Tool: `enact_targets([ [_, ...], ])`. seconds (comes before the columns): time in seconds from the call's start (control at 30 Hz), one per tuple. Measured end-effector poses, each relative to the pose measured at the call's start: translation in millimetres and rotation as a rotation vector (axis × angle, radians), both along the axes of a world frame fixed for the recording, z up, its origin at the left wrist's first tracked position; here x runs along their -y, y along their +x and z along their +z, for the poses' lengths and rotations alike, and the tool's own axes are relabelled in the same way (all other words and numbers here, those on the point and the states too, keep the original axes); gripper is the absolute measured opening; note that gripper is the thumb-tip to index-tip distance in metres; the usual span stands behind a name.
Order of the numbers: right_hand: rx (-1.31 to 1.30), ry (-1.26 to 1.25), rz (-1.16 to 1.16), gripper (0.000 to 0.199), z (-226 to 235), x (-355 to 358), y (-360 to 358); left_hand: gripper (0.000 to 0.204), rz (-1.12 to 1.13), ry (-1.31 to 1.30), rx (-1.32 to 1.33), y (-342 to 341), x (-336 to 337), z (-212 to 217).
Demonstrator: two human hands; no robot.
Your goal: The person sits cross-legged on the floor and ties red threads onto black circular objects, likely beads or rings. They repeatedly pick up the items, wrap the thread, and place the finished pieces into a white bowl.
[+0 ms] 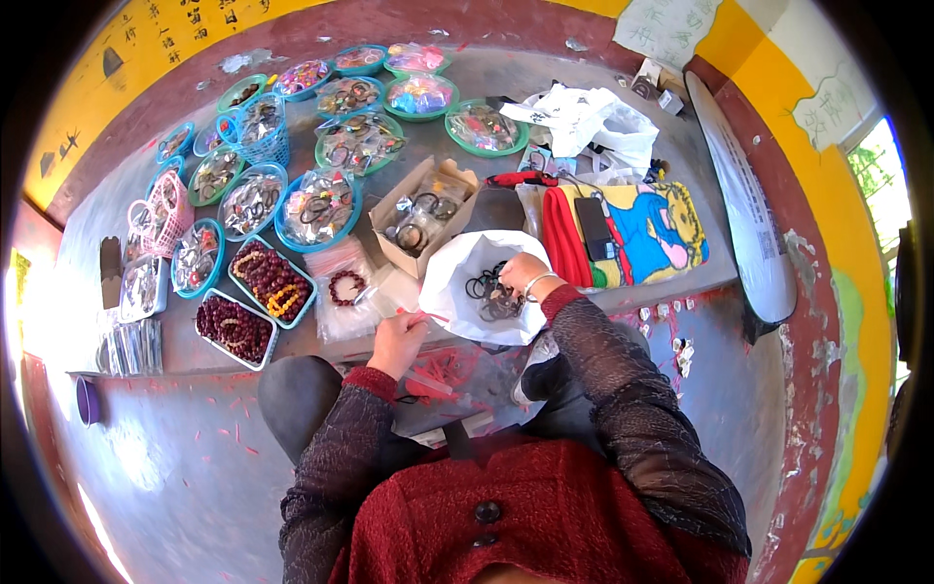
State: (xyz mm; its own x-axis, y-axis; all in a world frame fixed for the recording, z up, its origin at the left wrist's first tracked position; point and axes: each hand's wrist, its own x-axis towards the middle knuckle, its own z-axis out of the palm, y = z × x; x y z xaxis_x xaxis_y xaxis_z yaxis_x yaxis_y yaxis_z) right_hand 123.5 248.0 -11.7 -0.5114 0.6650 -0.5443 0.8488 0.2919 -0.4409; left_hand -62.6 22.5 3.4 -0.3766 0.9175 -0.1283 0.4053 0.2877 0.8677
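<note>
1. White plastic bag [457, 282] lies open on the bench [623, 127] just in front of the seated person, its mouth spread so the dark bangles [493, 294] inside can be reached.
2. Right hand [522, 273] dips into the bag, fingers curled over the bangles; whether it grips one cannot be told.
3. Left hand [399, 341] pinches a thin red strip [428, 316] beside the bag.
4. Cardboard box [425, 216] of bangles and bowls of wrapped bracelets [318, 207] sit beyond, within arm's reach.
</note>
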Motion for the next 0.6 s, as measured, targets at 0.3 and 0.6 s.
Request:
enact_targets([
  [0.3,-0.730,-0.357,-0.101,0.020,77.1,76.3,12.2,0.025,-0.054,-0.025,0.169,-2.1,0.7,-40.0],
  [0.6,-0.851,0.280,0.326,0.019,70.8,111.4,-12.4,0.027,-0.116,-0.171,0.080,10.9,-0.2,-2.6],
])
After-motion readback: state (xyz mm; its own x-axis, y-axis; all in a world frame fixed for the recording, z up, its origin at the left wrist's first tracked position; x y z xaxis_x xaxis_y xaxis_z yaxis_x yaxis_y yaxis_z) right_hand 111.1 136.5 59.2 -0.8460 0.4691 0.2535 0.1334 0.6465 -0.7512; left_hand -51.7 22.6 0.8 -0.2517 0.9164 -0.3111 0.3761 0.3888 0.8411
